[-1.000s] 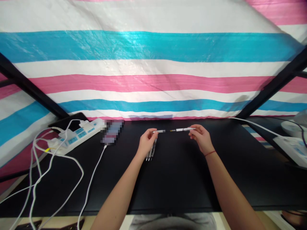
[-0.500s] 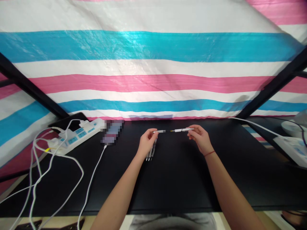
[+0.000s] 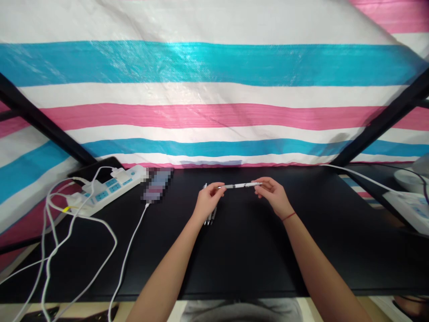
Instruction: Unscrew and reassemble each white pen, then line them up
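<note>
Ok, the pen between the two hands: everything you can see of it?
The pen has a slim white barrel, plastic-looking, with dark bands along it. It is held nearly level, tilted slightly. The left hand pinches one end and the right hand the other, hiding both tips. Any print is too small to read.

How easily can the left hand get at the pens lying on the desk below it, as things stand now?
Probably yes, quite easily: the pens lie right under the left hand, with nothing between. However, it is pinching one end of a white pen, so it would likely have to let go first.
</note>
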### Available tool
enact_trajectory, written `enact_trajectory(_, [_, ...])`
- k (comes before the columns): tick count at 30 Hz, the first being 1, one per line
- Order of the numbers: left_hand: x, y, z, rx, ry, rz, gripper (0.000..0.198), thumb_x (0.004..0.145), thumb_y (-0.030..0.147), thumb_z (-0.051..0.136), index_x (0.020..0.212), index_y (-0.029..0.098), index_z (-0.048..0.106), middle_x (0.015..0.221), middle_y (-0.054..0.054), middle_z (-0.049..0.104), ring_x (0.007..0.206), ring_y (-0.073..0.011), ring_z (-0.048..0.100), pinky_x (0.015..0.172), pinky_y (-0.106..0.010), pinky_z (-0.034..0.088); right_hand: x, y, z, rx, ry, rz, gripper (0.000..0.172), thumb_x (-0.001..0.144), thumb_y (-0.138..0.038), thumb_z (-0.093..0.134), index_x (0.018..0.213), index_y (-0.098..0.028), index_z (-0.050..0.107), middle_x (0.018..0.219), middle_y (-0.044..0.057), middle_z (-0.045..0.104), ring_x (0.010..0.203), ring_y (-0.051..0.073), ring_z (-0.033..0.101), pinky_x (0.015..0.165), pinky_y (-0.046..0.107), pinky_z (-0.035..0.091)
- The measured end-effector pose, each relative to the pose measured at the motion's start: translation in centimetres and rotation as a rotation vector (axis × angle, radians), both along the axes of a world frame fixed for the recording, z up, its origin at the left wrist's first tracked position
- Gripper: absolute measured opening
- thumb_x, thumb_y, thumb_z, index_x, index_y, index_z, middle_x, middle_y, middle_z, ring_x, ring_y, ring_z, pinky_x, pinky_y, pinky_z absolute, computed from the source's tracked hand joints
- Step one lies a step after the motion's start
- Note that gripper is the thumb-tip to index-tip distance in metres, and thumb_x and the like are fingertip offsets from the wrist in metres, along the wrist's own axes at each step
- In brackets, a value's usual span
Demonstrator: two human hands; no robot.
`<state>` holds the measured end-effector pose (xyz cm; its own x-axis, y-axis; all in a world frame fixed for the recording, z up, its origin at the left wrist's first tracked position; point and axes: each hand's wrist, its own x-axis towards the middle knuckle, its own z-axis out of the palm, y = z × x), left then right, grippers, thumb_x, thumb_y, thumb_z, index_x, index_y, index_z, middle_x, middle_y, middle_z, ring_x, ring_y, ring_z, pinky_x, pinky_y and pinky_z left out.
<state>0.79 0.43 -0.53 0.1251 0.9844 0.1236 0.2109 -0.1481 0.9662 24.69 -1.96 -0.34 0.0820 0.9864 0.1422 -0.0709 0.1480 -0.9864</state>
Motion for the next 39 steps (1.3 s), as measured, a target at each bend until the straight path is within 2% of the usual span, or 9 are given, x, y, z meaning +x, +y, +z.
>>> enact_trajectory(3, [-0.04, 0.10, -0.06, 0.004, 0.004, -0.007, 0.037, 0.080, 0.044, 0.061, 0.103, 0.017, 0.068, 0.082, -0.007, 0.072, 0.073, -0.0170, 0.065, 0.068, -0.027, 0.048, 0.13, 0.00, 0.00, -0.008, -0.007, 0.002, 0.032, 0.069, -0.035, 0.076, 0.094, -0.020, 0.063, 0.098, 0.007, 0.070, 0.067, 0.015, 0.061, 0.056, 0.028, 0.047])
enact_trajectory(6, [-0.12, 0.22, -0.21, 0.016, 0.008, -0.013, 0.036, 0.081, 0.043, 0.060, 0.104, 0.017, 0.067, 0.084, -0.007, 0.072, 0.075, -0.0172, 0.066, 0.070, -0.027, 0.048, 0.20, -0.01, 0.11, -0.028, -0.037, -0.010, 0.032, 0.070, -0.037, 0.076, 0.094, -0.019, 0.064, 0.081, 0.005, 0.070, 0.064, 0.014, 0.061, 0.056, 0.027, 0.047])
enact_trajectory(12, [-0.24, 0.40, -0.57, 0.048, 0.021, -0.009, 0.035, 0.081, 0.043, 0.060, 0.104, 0.018, 0.067, 0.083, -0.006, 0.072, 0.074, -0.0169, 0.066, 0.070, -0.028, 0.048, 0.21, 0.07, 0.25, -0.059, -0.130, -0.052, 0.027, 0.075, -0.043, 0.070, 0.076, -0.017, 0.066, 0.064, 0.003, 0.065, 0.054, 0.011, 0.053, 0.054, 0.025, 0.044])
enact_trajectory(19, [-0.34, 0.37, -0.29, 0.066, 0.022, 0.024, 0.036, 0.081, 0.044, 0.060, 0.104, 0.018, 0.067, 0.075, -0.004, 0.070, 0.073, -0.0170, 0.065, 0.069, -0.026, 0.048, 0.53, 0.20, -0.12, -0.013, 0.037, -0.009, 0.030, 0.077, -0.042, 0.069, 0.097, -0.020, 0.066, 0.082, 0.005, 0.070, 0.062, 0.013, 0.057, 0.056, 0.027, 0.047])
enact_trajectory(22, [-0.33, 0.34, -0.32, 0.067, 0.021, 0.030, 0.036, 0.081, 0.044, 0.060, 0.103, 0.018, 0.067, 0.074, -0.004, 0.070, 0.072, -0.0169, 0.065, 0.068, -0.026, 0.048, 0.58, 0.17, -0.08, -0.017, -0.018, -0.033, 0.025, 0.078, -0.042, 0.068, 0.085, -0.018, 0.066, 0.078, 0.006, 0.069, 0.062, 0.013, 0.058, 0.057, 0.026, 0.047])
enact_trajectory(26, [-0.28, 0.38, -0.52, 0.070, 0.018, 0.024, 0.036, 0.081, 0.044, 0.060, 0.104, 0.018, 0.067, 0.073, -0.004, 0.069, 0.072, -0.0169, 0.065, 0.067, -0.026, 0.048, 0.46, 0.17, 0.01, -0.025, -0.125, -0.070, 0.033, 0.081, -0.045, 0.063, 0.067, -0.016, 0.062, 0.064, 0.004, 0.064, 0.057, 0.012, 0.055, 0.054, 0.025, 0.045])
enact_trajectory(32, [-0.31, 0.47, -0.58, 0.062, 0.001, 0.053, 0.035, 0.081, 0.043, 0.060, 0.104, 0.018, 0.067, 0.074, -0.003, 0.069, 0.073, -0.0169, 0.065, 0.070, -0.027, 0.048, 0.58, 0.22, 0.03, -0.013, 0.017, -0.027, 0.029, 0.075, -0.040, 0.070, 0.094, -0.019, 0.063, 0.078, 0.005, 0.067, 0.055, 0.011, 0.050, 0.041, 0.020, 0.031])
enact_trajectory(35, [-0.27, 0.34, -0.47, 0.071, 0.010, 0.039, 0.035, 0.081, 0.044, 0.059, 0.104, 0.018, 0.067, 0.072, -0.003, 0.068, 0.073, -0.0171, 0.065, 0.069, -0.027, 0.048, 0.67, 0.15, 0.03, -0.029, -0.011, -0.028, 0.026, 0.076, -0.040, 0.069, 0.088, -0.018, 0.063, 0.076, 0.004, 0.064, 0.055, 0.009, 0.047, 0.040, 0.019, 0.028])
enact_trajectory(39, [-0.18, 0.23, -0.36, 0.070, 0.011, 0.032, 0.034, 0.081, 0.044, 0.059, 0.104, 0.019, 0.067, 0.073, -0.003, 0.069, 0.074, -0.0173, 0.066, 0.070, -0.027, 0.048, 0.48, 0.04, 0.11, -0.049, -0.126, -0.040, 0.028, 0.082, -0.044, 0.062, 0.075, -0.017, 0.060, 0.059, -0.001, 0.053, 0.051, 0.008, 0.042, 0.042, 0.019, 0.027])
